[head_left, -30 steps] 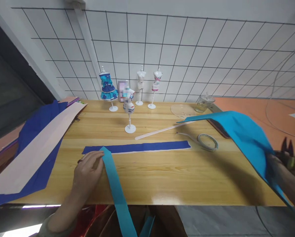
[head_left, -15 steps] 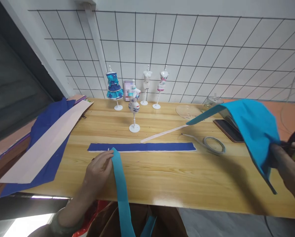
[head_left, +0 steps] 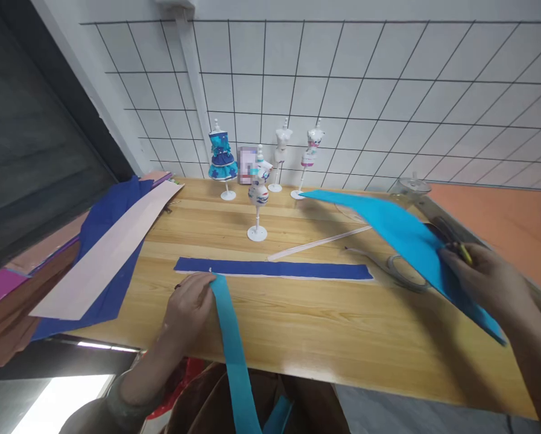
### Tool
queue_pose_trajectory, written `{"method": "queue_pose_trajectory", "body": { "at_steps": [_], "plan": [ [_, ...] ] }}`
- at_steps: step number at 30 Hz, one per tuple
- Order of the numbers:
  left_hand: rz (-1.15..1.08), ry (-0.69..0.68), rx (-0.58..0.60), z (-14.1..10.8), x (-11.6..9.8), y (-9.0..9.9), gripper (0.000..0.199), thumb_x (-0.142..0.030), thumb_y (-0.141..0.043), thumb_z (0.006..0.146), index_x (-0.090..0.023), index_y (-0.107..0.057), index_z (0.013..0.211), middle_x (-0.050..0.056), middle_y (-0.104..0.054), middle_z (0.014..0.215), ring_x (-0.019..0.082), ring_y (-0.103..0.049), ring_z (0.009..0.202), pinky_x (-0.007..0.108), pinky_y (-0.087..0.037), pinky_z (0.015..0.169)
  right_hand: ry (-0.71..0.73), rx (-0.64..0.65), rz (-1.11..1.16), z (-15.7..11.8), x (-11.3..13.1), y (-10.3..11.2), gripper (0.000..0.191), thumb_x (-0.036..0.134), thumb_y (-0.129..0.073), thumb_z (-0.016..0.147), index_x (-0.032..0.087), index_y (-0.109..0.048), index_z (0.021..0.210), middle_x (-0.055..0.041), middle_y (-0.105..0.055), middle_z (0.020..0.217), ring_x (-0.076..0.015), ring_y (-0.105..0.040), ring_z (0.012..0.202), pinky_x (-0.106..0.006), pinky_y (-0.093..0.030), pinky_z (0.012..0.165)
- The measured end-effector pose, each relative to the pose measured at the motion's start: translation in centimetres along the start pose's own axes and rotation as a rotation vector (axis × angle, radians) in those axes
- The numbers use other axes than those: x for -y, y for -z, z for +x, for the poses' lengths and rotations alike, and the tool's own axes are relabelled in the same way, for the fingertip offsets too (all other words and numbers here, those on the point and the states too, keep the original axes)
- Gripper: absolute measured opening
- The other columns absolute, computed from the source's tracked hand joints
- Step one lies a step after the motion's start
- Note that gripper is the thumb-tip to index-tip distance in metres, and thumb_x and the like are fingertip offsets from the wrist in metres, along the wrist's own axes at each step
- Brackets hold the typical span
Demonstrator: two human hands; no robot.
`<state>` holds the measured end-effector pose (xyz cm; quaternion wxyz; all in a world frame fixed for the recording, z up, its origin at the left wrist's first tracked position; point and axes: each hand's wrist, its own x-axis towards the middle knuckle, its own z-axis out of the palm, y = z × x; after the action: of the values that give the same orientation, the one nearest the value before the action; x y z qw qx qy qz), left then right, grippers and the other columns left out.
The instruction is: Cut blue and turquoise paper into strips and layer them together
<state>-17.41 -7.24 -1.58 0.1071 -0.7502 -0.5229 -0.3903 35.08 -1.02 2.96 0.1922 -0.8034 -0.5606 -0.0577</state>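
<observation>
My left hand (head_left: pixel 187 306) is closed, its fingertips pinching the upper end of a narrow turquoise fabric strip (head_left: pixel 234 349). The strip runs down over the table's front edge towards my lap. Just beyond those fingers lies a dark blue fabric strip (head_left: pixel 274 269) with a white lower edge, flat on the table. On the right, my right hand (head_left: pixel 482 280) grips a larger turquoise fabric piece (head_left: pixel 399 232), stretched out above the table. A dark pointed tool with a yellow part (head_left: pixel 465 254), seemingly scissors, is also in that hand; its shape is partly hidden.
Small dress forms stand at the back, one in a blue dress (head_left: pixel 222 158), one nearer in front (head_left: pixel 257 199). A pale narrow strip (head_left: pixel 318 243) and a tape ring (head_left: pixel 406 280) lie mid-right. Pale pink (head_left: pixel 105 253) and blue fabric (head_left: pixel 111 301) lie left. A clear jar (head_left: pixel 410 190) stands behind.
My right hand has moved left and slightly up with the turquoise fabric, whose far end has swung left towards the dress forms. My left hand still pinches its strip. The view has shifted slightly.
</observation>
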Motion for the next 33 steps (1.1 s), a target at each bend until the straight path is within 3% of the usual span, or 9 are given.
{"method": "queue_pose_trajectory", "body": {
  "at_steps": [6,8,10,12,15,18,21,27,33],
  "plan": [
    [0.002,-0.027,0.043,0.4,0.8,0.3,0.024,-0.005,-0.043,0.081,-0.014,-0.063,0.091,0.009,-0.067,0.089,0.021,-0.061,0.089,0.038,-0.049,0.083,-0.074,0.096,-0.028,-3.1,0.5,-1.2,0.049,0.054,-0.041,0.079,0.018,-0.066,0.102,-0.0207,-0.067,0.1,-0.0364,-0.061,0.083,-0.038,-0.042,0.057],
    [0.018,-0.029,0.048,0.9,0.7,0.3,0.024,-0.006,-0.043,0.081,-0.015,-0.064,0.092,0.009,-0.066,0.089,0.022,-0.06,0.091,0.039,-0.049,0.084,-0.109,0.054,0.021,-5.0,2.9,-0.8,0.046,0.052,-0.04,0.081,0.021,-0.065,0.104,-0.0182,-0.067,0.103,-0.0364,-0.061,0.088,-0.039,-0.042,0.06],
    [0.027,-0.031,0.027,1.6,0.4,0.3,0.025,-0.007,-0.044,0.081,-0.015,-0.064,0.093,0.009,-0.066,0.091,0.022,-0.059,0.093,0.039,-0.049,0.085,-0.138,0.112,0.218,-7.5,6.8,-0.4,0.041,0.052,-0.043,0.08,0.024,-0.063,0.102,-0.0134,-0.068,0.086,-0.0324,-0.063,0.077,-0.039,-0.044,0.061],
    [0.022,-0.028,-0.01,2.4,-0.1,0.4,0.027,-0.006,-0.044,0.08,-0.017,-0.065,0.093,0.008,-0.066,0.091,0.022,-0.059,0.093,0.039,-0.049,0.085,-0.105,0.284,0.58,-10.3,11.6,-0.3,0.04,0.058,-0.046,0.079,0.024,-0.063,0.092,-0.0084,-0.066,0.074,-0.0277,-0.063,0.07,-0.038,-0.047,0.066],
    [0.005,-0.049,-0.08,3.8,-0.8,0.8,0.03,-0.002,-0.044,0.077,-0.018,-0.066,0.091,0.007,-0.066,0.089,0.021,-0.059,0.093,0.039,-0.049,0.085,-0.122,0.663,1.173,-14.6,18.9,-1.3,0.039,0.057,-0.055,0.078,0.022,-0.058,0.094,-0.0094,-0.067,0.101,-0.0252,-0.064,0.092,-0.038,-0.048,0.086],
    [-0.026,-0.067,-0.156,4.9,-1.1,1.5,0.029,-0.001,-0.046,0.075,-0.018,-0.065,0.09,0.007,-0.066,0.091,0.02,-0.059,0.095,0.039,-0.049,0.086,-0.084,0.938,1.391,-18.1,24.4,-2.8,0.038,0.057,-0.057,0.078,0.02,-0.057,0.088,-0.0112,-0.065,0.105,-0.0253,-0.062,0.1,-0.038,-0.046,0.091],
    [-0.017,-0.054,-0.219,5.4,-0.7,2.3,0.029,-0.002,-0.048,0.075,-0.019,-0.065,0.091,0.006,-0.065,0.094,0.02,-0.059,0.097,0.04,-0.049,0.088,0.018,1.068,1.419,-20.5,27.1,-3.9,0.039,0.059,-0.057,0.077,0.02,-0.051,0.076,-0.0045,-0.064,0.081,-0.0215,-0.064,0.084,-0.034,-0.05,0.077],
    [0.09,-0.057,-0.262,4.9,2.7,3.3,0.027,-0.002,-0.049,0.076,-0.017,-0.065,0.092,0.007,-0.065,0.094,0.02,-0.058,0.098,0.039,-0.048,0.089,-0.004,1.38,1.382,-22.4,25.4,-3.8,0.046,0.051,-0.068,0.07,0.024,-0.031,0.071,0.0054,-0.057,0.059,-0.0159,-0.062,0.054,-0.024,-0.043,0.049],
    [0.207,0.034,-0.199,2.9,6.1,3.1,0.026,-0.005,-0.05,0.076,-0.019,-0.066,0.092,0.006,-0.067,0.094,0.019,-0.057,0.095,0.036,-0.047,0.088,0.013,1.362,1.139,-20.2,19.6,-2.2,0.044,0.048,-0.068,0.072,0.023,-0.032,0.069,0.0065,-0.053,0.06,-0.012,-0.057,0.048,-0.024,-0.042,0.049]
  ]
}}
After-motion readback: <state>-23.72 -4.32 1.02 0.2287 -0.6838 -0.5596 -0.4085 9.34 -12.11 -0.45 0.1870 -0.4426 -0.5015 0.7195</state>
